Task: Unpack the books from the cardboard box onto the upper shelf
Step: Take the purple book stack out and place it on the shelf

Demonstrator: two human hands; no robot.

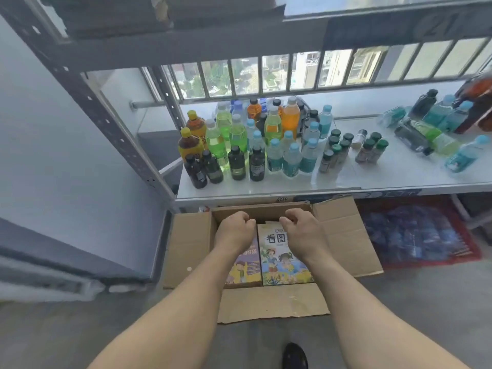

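Head view: left hand (235, 230), right hand (302, 229) curled, empty, over books (282, 259) in cardboard box (343, 233).

A brown cardboard box (191, 243) holds a purple book (250, 265) and a yellow, cartoon-covered book (282, 262).

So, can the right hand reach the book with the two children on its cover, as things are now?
Probably yes. The right hand is already inside the open cardboard box, over the top edge of that book, and nothing lies on it.

Grey floor (80, 328) bears the open cardboard box (191, 243); white shelf (292, 187) carries bottles (237, 145)
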